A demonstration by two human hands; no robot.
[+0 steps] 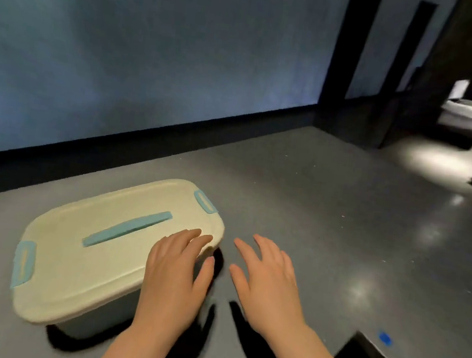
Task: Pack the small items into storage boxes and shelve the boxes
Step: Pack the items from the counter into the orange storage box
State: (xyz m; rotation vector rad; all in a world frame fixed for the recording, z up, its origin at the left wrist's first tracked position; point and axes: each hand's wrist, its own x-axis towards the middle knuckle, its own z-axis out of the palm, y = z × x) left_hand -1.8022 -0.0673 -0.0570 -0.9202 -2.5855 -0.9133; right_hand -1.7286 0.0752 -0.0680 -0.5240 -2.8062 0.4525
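A storage box with a cream lid [80,267] stands on the grey floor at the lower left. The lid is on, with a pale blue strip handle along its middle and a blue clip at each end. My left hand [174,272] lies over the box's near right corner, fingers stretched flat toward the lid's edge, thumb out to the side. My right hand [267,282] hovers above the bare floor just right of the box, fingers spread and holding nothing. What is inside the box is hidden.
A blue-grey wall with a dark skirting [145,142] runs behind the box. A dark post [345,59] stands at the back right, with a lit passage beyond. A small blue mark [385,338] sits on the floor beside a dark edge at the lower right.
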